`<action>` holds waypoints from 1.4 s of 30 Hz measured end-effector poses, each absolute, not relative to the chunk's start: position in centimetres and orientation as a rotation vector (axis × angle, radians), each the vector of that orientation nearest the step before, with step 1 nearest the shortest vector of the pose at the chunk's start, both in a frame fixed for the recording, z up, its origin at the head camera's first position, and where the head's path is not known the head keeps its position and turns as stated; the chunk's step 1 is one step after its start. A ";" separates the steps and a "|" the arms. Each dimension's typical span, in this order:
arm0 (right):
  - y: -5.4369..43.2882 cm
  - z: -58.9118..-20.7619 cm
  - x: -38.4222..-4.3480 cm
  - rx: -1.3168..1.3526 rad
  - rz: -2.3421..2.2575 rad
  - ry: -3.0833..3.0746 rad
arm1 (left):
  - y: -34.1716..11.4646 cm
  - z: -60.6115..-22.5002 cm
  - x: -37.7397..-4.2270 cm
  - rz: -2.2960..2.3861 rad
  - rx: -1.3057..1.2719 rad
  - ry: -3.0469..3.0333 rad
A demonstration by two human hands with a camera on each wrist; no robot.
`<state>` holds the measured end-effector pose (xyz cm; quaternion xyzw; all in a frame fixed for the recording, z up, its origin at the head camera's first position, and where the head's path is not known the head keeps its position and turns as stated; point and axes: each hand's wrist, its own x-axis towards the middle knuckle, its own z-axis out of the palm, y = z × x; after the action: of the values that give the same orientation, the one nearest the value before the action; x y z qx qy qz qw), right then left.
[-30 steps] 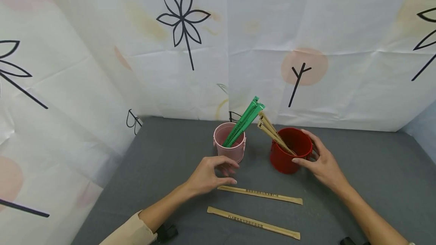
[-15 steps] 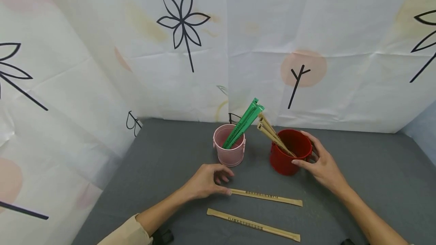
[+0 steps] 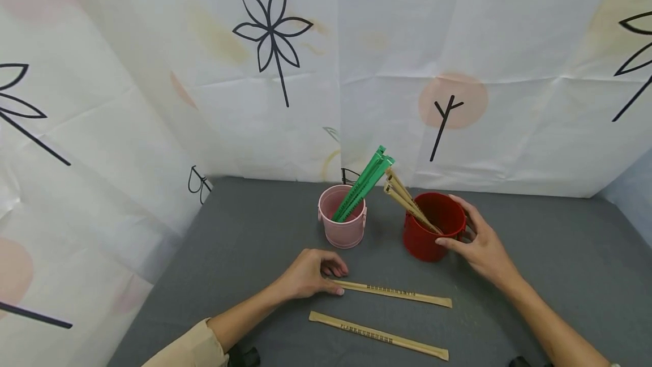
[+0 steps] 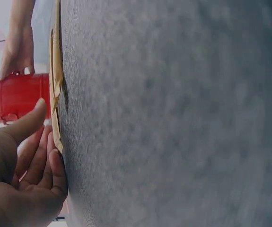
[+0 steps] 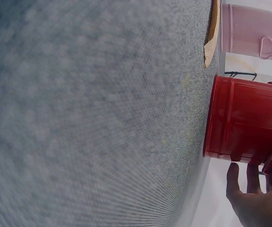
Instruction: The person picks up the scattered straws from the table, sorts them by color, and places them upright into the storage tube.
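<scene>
Two tan paper-wrapped straws lie on the dark grey table in the head view, a far straw (image 3: 392,291) and a near straw (image 3: 379,335). My left hand (image 3: 311,273) is at the far straw's left end, thumb on the near side and fingers on the far side. In the left wrist view the left thumb (image 4: 29,122) and fingers stand apart, with the straw's end beside the fingers. My right hand (image 3: 481,248) holds the red bucket (image 3: 425,247) at its right side, thumb at the front rim. Several tan wrapped straws (image 3: 404,197) lean out of it.
Left of the red bucket stands a pink bucket (image 3: 343,235) with several green wrapped straws (image 3: 364,186) leaning right. A white patterned cloth (image 3: 377,101) hangs behind the grey table (image 3: 244,214) and along its left side.
My left hand has come down and toward me from beside the pink bucket to the far straw's left end. The right hand and red bucket stay in place.
</scene>
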<state>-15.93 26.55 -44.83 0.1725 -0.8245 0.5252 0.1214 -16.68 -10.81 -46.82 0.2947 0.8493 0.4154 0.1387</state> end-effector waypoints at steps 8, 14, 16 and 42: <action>26.5 -44.9 -16.0 0.509 1.531 -2.401 | -10.5 -47.0 -16.3 1.145 0.872 2.519; 26.5 -44.9 -15.9 0.505 1.532 -2.402 | -10.4 -46.9 -16.4 1.111 0.911 2.526; 26.6 -44.9 -15.8 0.504 1.535 -2.402 | -10.5 -46.9 -16.4 1.100 0.922 2.519; 26.5 -44.8 -15.8 0.500 1.520 -2.412 | -10.8 -45.1 -16.6 1.210 0.929 2.531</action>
<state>-15.82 26.51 -44.83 0.1715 -0.8269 0.5211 0.1233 -16.56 -10.78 -45.10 0.3131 0.8527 0.4077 0.0933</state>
